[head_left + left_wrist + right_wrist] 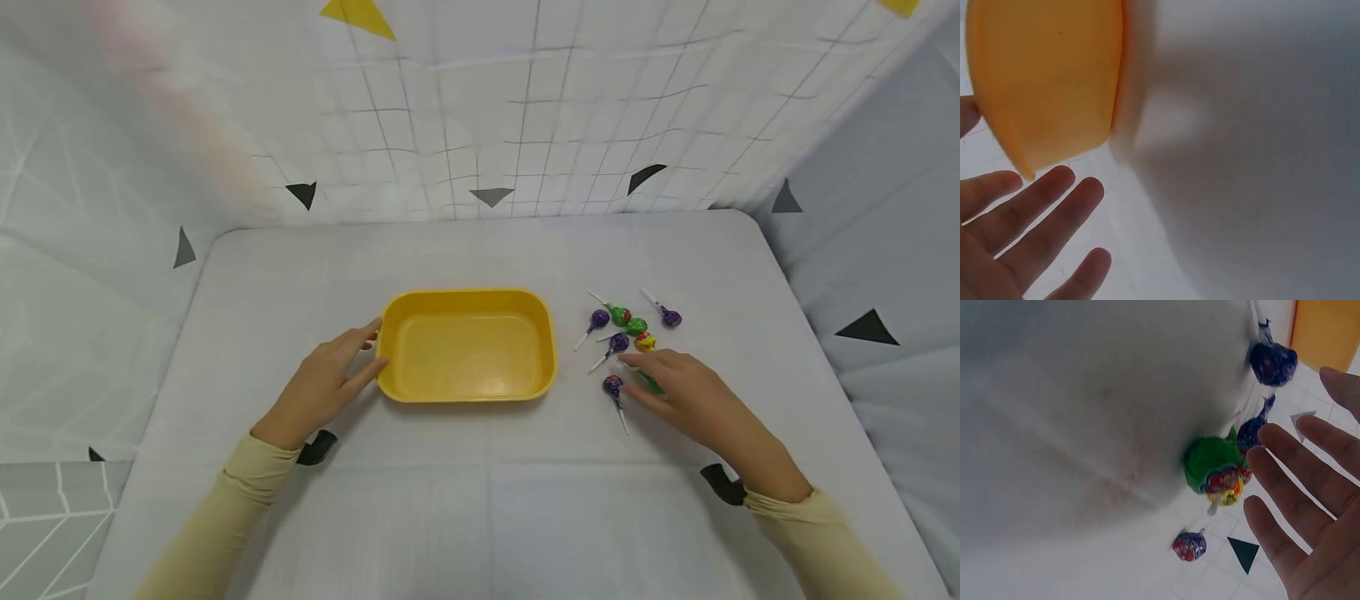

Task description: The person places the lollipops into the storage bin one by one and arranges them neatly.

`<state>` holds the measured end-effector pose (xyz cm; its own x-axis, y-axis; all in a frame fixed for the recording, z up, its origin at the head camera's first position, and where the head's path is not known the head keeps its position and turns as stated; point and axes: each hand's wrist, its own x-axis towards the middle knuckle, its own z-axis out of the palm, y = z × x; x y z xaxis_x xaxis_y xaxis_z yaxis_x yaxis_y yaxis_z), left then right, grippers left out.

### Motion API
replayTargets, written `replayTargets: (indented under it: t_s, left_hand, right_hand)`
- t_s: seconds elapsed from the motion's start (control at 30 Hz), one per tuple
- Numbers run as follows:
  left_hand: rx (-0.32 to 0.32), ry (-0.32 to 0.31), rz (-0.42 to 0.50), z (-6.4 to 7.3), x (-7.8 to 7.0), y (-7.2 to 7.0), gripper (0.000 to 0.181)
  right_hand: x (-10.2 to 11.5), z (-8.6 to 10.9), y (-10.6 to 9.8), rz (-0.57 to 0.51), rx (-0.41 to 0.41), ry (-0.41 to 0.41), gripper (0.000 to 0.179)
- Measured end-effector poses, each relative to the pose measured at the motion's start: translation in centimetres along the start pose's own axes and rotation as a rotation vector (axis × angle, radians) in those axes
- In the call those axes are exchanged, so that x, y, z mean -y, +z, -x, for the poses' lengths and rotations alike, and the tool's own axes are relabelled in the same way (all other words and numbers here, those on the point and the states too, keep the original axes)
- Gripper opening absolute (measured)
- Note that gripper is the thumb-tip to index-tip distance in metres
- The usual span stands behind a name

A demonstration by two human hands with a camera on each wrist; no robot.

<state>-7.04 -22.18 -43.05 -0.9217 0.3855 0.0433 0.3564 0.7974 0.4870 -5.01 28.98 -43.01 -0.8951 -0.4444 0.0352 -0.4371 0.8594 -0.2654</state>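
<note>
A yellow tray (pixel 467 390) lies on the white-covered table. My left hand (pixel 322 379) is at the tray's left end, its thumb and fingers extended right at the rim, also seen in the left wrist view beside the tray wall (pixel 1047 75). Over the group of wrapped lollipops to the right of the tray is my right hand (pixel 686 392), fingers extended and nothing gripped. Nearest to it are a purple lollipop (pixel 612 385) and a green lollipop (pixel 1213 465), the latter partly hidden under the hand in the head view.
Further lollipops lie beyond the right hand: a purple one (pixel 671 317) at the far right, a yellow one (pixel 645 341) and several green and purple ones. A white cloth wall (pixel 465 100) with grid lines and dark triangles stands behind the table.
</note>
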Motion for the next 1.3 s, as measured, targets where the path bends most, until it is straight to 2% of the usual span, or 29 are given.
replayTargets:
  t_s: [0.2,0.43,0.7,1.03,1.3]
  left_hand:
    - [0.0,0.017,0.008,0.0,0.1,0.3,0.067]
    - [0.006,0.033,0.009,0.0,0.1,0.8,0.068]
    - [0.006,0.021,0.021,0.0,0.0,0.8,0.068]
    - [0.012,0.013,0.019,-0.1,-0.1,0.8,0.068]
    - [0.014,0.004,0.019,0.0,-0.1,0.7,0.068]
  right_hand:
    - [0.2,-0.5,0.8,0.001,0.018,-0.03,0.04]
    - [0.1,-0.6,1.0,0.024,-0.003,-0.073,0.028]
    - [0.2,-0.8,1.3,0.0,0.006,-0.092,0.029]
    - [0.4,-0.9,1.4,-0.001,0.043,-0.062,0.031]
    - [0.4,-1.1,1.4,0.009,0.033,-0.064,0.031]
